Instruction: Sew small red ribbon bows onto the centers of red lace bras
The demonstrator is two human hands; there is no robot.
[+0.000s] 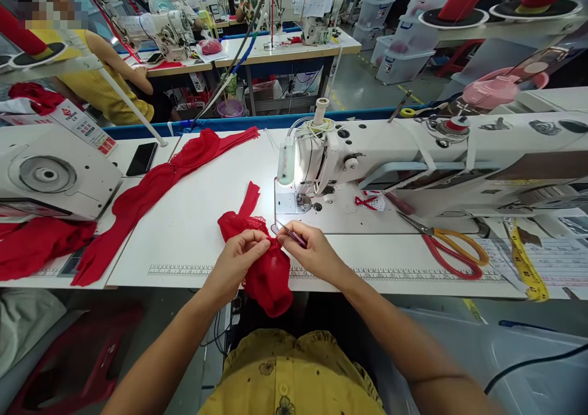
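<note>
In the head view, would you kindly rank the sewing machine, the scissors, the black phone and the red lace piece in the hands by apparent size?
1. Sewing machine, clearly largest.
2. Red lace piece, held by the left hand and right hand.
3. Scissors, close to the lace; nearness makes it unsure.
4. Black phone, smallest, but farther away.

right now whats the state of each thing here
left hand: pinching the red lace piece
right hand: gripping small snips
red lace piece: bunched, hanging over the table edge
small snips: tip at the lace
sewing machine lamp: lit
scissors: lying on the table
phone: screen dark
</note>
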